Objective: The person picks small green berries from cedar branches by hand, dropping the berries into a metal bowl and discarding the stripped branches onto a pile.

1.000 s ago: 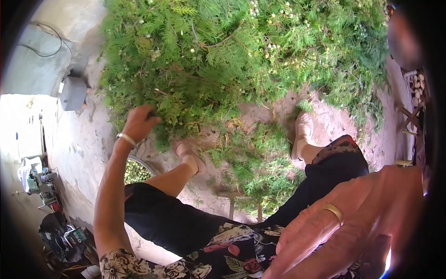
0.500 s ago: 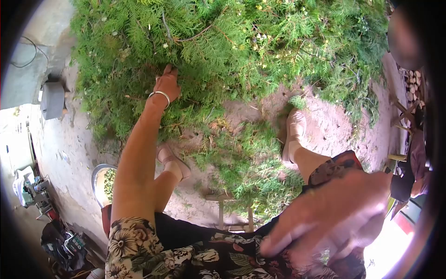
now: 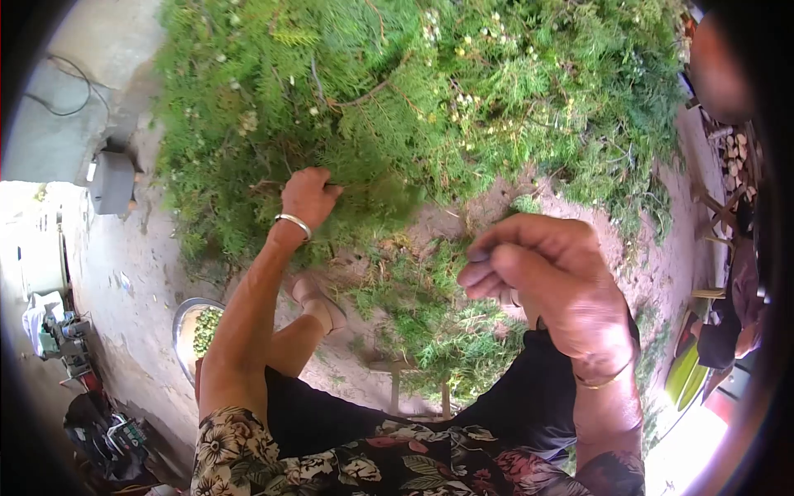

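A large heap of green thuja branches [image 3: 397,91], dotted with small pale cones, spreads in front of me. My left hand [image 3: 310,198], with a silver bangle at its wrist, is closed at the heap's near edge. It grips a thuja branch [image 3: 368,186], whose sprays are blurred by motion. Nearer the camera, my right hand [image 3: 546,285] hangs above my leg. Thumb and fingertips are pressed together, and whatever lies between them is hidden. A metal basin [image 3: 177,331] holding small green cones stands at my left, beside my arm.
Loose green sprigs [image 3: 463,331] litter the ground between my feet, with part of a wooden stool [image 3: 395,388] behind them. A grey block-like object [image 3: 113,182] sits at the left. Stacked firewood [image 3: 734,161] and another person's hand [image 3: 748,337] are at the right edge.
My left hand has come back out of the heap toward me, drawing the branch along. My right hand has risen forward from near my lap, its fingers now pinched.
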A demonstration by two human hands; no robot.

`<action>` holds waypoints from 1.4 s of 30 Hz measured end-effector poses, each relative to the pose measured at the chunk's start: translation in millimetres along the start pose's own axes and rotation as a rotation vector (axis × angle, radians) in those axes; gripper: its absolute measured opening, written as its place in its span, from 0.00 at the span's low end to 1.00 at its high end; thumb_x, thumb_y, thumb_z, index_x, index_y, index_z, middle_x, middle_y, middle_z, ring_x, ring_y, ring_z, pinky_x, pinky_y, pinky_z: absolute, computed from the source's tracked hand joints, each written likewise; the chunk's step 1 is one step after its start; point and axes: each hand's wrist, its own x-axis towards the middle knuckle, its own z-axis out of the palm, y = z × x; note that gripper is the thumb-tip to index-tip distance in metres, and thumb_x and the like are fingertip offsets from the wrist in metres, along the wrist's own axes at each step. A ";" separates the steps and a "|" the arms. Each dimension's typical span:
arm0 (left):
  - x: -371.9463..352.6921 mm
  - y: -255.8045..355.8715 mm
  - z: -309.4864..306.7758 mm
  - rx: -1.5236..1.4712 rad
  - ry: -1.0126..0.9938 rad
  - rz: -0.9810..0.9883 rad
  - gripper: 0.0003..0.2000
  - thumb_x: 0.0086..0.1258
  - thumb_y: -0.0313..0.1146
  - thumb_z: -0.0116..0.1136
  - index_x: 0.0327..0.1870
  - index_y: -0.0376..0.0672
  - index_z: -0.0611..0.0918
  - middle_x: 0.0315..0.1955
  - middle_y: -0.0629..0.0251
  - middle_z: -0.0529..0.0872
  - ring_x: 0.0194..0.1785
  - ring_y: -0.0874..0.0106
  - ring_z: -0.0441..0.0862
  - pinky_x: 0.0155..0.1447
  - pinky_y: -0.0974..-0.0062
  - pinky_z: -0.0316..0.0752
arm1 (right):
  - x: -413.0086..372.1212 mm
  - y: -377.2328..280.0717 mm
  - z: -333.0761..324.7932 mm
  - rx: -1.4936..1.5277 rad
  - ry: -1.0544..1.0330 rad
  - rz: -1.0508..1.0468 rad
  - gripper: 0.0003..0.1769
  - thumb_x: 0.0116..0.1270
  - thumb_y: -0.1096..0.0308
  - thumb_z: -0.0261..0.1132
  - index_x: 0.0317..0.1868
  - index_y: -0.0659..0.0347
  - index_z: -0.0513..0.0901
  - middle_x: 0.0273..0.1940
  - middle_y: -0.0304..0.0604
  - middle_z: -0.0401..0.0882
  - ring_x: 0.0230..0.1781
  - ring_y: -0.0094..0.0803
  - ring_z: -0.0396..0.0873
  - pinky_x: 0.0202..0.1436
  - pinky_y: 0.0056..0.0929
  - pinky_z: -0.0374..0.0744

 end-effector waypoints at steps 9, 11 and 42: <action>-66.8 124.9 -95.5 -0.543 0.389 0.088 0.15 0.54 0.23 0.65 0.15 0.37 0.69 0.10 0.67 0.67 0.17 0.80 0.61 0.21 0.74 0.59 | 30.7 20.3 30.1 -0.543 0.263 -0.158 0.17 0.63 0.62 0.63 0.27 0.72 0.78 0.17 0.50 0.72 0.20 0.30 0.71 0.25 0.35 0.69; -82.8 139.1 -95.7 -0.603 0.416 0.097 0.15 0.54 0.23 0.65 0.16 0.37 0.69 0.11 0.67 0.68 0.17 0.79 0.61 0.21 0.74 0.59 | 39.0 26.3 33.6 -0.401 0.399 -0.138 0.18 0.63 0.62 0.64 0.24 0.71 0.77 0.15 0.43 0.71 0.18 0.27 0.64 0.22 0.35 0.66; -92.6 94.3 -135.1 -1.202 0.127 0.066 0.04 0.62 0.25 0.62 0.30 0.34 0.80 0.19 0.72 0.77 0.19 0.85 0.69 0.22 0.85 0.64 | 46.8 33.7 67.8 -0.458 -0.078 -0.377 0.11 0.64 0.77 0.61 0.25 0.68 0.69 0.17 0.38 0.68 0.21 0.17 0.66 0.23 0.25 0.68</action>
